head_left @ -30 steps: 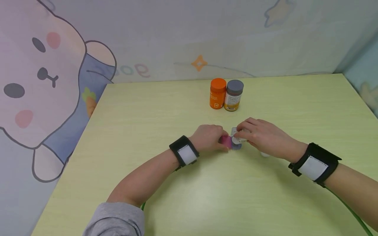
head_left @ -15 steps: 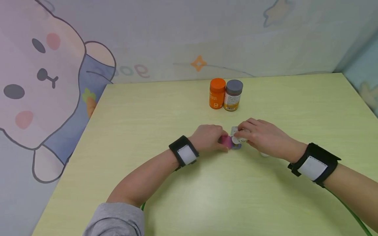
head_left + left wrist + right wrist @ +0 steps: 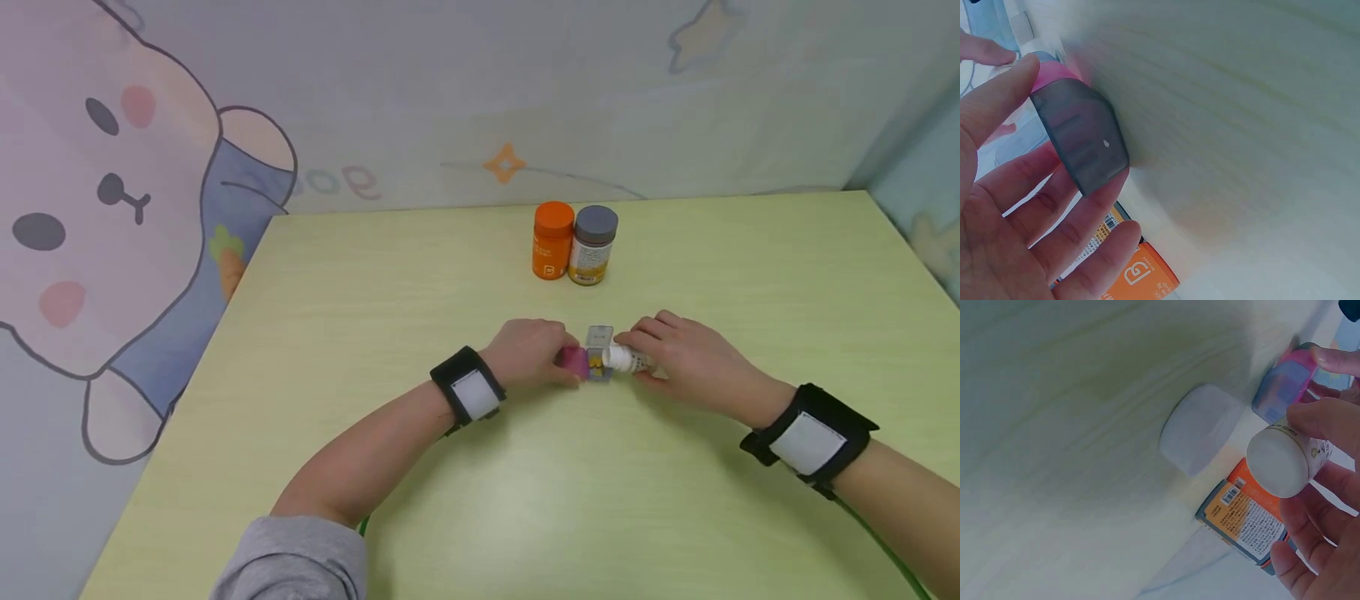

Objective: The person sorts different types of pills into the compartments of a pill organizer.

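Note:
My left hand [image 3: 528,352] holds a small pill box [image 3: 575,362] between thumb and fingers. In the left wrist view its dark grey end [image 3: 1082,134] faces me, with a pink section beyond. One clear lid [image 3: 600,335] stands raised, and yellow pills [image 3: 596,364] show in that compartment. My right hand [image 3: 686,362] grips a small white bottle [image 3: 621,358], tipped on its side with its neck beside the compartment. The right wrist view shows the round white base of the bottle [image 3: 1279,462]. A white cap [image 3: 1200,428] lies on the table there; my right hand hides it in the head view.
An orange bottle [image 3: 552,242] and a grey-capped bottle [image 3: 592,247] stand side by side behind the pill box. The pale yellow-green table [image 3: 375,275] meets a cartoon-patterned wall cloth [image 3: 420,100]. A green cable [image 3: 885,546] trails from the right wristband.
My right hand has drawn back to the right with the bottle, now more level. The open compartment and yellow pills have come into sight. My left hand has stayed on the pill box.

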The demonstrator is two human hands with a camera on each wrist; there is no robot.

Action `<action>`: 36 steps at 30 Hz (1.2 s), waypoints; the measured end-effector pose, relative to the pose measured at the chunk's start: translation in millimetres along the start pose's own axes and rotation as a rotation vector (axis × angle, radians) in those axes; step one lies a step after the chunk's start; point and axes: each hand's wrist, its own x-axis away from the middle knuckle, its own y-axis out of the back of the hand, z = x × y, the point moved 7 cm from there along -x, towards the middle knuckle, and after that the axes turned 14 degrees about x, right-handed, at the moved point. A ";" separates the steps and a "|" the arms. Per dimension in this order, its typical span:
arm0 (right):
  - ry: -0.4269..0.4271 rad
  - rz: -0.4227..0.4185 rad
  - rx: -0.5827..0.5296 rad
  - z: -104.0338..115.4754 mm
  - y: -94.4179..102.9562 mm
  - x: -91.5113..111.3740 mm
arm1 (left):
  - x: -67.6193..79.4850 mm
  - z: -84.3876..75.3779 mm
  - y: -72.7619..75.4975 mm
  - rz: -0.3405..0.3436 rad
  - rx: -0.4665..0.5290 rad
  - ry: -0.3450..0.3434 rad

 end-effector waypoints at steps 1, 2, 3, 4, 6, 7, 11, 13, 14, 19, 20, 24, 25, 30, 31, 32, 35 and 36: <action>-0.031 0.011 -0.050 0.0 -0.3 1.8 | -0.8 -0.2 -0.4 0.001 0.002 -0.002; -0.065 0.028 -0.111 0.5 -0.5 3.5 | -1.4 -0.6 -0.6 -0.001 0.000 -0.007; -0.099 0.050 -0.178 1.9 -0.9 4.9 | -1.9 -0.9 -0.6 -0.002 -0.001 -0.009; -0.128 0.079 -0.245 4.0 -1.6 5.9 | -2.2 -1.3 -0.3 -0.003 -0.008 -0.012; -0.174 0.141 -0.379 10.3 -4.5 7.5 | -2.7 -1.7 0.4 -0.009 -0.018 -0.018; -0.176 0.156 -0.442 14.5 -5.4 7.7 | -2.9 -1.6 0.7 -0.013 -0.022 -0.022; -0.140 0.187 -0.612 30.6 -9.7 6.5 | -3.3 -1.3 2.1 -0.009 -0.013 -0.017; -0.110 0.191 -0.649 36.6 -12.5 5.2 | -3.9 -0.9 2.0 -0.001 -0.002 -0.009; -0.094 0.188 -0.653 39.0 -13.6 4.6 | -4.2 -0.8 1.9 0.002 0.002 -0.006; -0.046 0.154 -0.616 44.8 -18.5 4.2 | -6.8 -1.5 0.7 0.005 -0.007 -0.007; -0.040 0.144 -0.604 45.4 -18.9 4.2 | -7.2 -1.8 0.7 0.002 -0.011 -0.010; -0.050 0.157 -0.541 45.3 -20.2 5.4 | -7.7 -1.5 0.2 -0.004 -0.018 -0.015; -0.055 0.169 -0.522 44.6 -19.9 6.0 | -7.3 -0.9 0.0 -0.003 -0.019 -0.014; -0.109 0.247 -0.433 33.0 -14.0 13.2 | -0.1 2.8 4.3 -0.022 0.053 -0.010; -0.120 0.253 -0.418 28.9 -12.1 15.2 | 2.6 3.3 6.6 -0.041 0.092 -0.018; -0.128 0.253 -0.393 24.6 -10.3 17.2 | 6.1 2.8 9.4 -0.069 0.141 -0.035; -0.131 0.221 -0.295 11.0 -5.5 23.0 | 19.6 -1.2 16.2 -0.162 0.365 -0.124; -0.129 0.211 -0.260 6.8 -4.7 25.0 | 24.6 -4.2 16.8 -0.180 0.450 -0.166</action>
